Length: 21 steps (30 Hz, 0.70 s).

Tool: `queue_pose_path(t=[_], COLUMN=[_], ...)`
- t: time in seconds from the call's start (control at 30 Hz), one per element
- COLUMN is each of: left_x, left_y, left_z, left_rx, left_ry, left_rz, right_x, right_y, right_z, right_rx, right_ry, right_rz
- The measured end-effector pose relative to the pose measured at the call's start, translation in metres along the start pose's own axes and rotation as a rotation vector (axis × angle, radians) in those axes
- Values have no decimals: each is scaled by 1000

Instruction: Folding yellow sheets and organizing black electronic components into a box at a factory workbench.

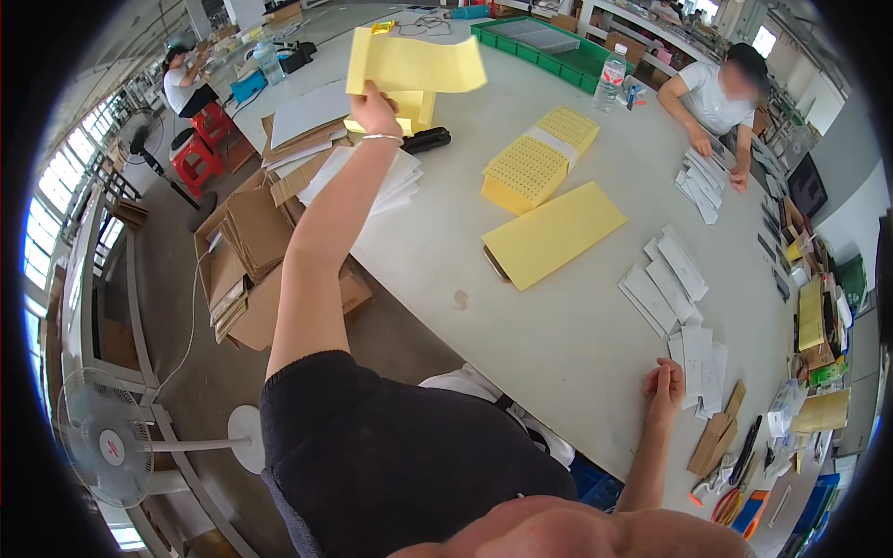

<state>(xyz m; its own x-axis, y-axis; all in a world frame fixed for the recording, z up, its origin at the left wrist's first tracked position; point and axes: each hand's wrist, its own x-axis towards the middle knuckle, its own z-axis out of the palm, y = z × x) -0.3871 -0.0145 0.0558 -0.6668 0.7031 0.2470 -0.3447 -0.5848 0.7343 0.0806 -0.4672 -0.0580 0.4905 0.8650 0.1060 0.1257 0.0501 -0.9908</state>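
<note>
My left hand (377, 113) reaches out to the far left of the table, fingers closed on the edge of a curved yellow sheet (423, 65). Beneath that sheet lies more yellow paper or card (416, 110). My right hand (665, 383) rests on the table at the right, fingers curled in, with nothing visible in them. It is beside a fanned group of white printed slips (704, 367). Between my hands lie a flat yellow sheet (555, 234), its left end raised over something dark-edged, and a banded stack of yellow printed cards (541, 160).
More white slips (665, 282) lie toward a co-worker (716, 98) handling slips at the far right. A water bottle (611, 76) stands by a green tray (539, 51). Scissors (728, 505) and a cutter (747, 449) lie near right. Cardboard (256, 237) and a fan (112, 446) are at left.
</note>
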Motion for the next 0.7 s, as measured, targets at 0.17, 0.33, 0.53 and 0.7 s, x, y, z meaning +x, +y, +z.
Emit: queue_pose_path(t=[0.17, 0.33, 0.53, 0.7], left_x=[93, 188, 138, 71], left_y=[-49, -75, -85, -58], left_z=[-32, -141, -99, -71], left_rx=[299, 737, 779, 1000], left_ry=[265, 321, -148, 21], left_rz=[12, 239, -282, 303], right_x=[-9, 5, -9, -2], right_y=[2, 1, -9, -13], right_z=[0, 3, 7, 15], right_rx=[-41, -82, -251, -296], right_ry=[31, -50, 65, 66], right_rz=[23, 10, 57, 57])
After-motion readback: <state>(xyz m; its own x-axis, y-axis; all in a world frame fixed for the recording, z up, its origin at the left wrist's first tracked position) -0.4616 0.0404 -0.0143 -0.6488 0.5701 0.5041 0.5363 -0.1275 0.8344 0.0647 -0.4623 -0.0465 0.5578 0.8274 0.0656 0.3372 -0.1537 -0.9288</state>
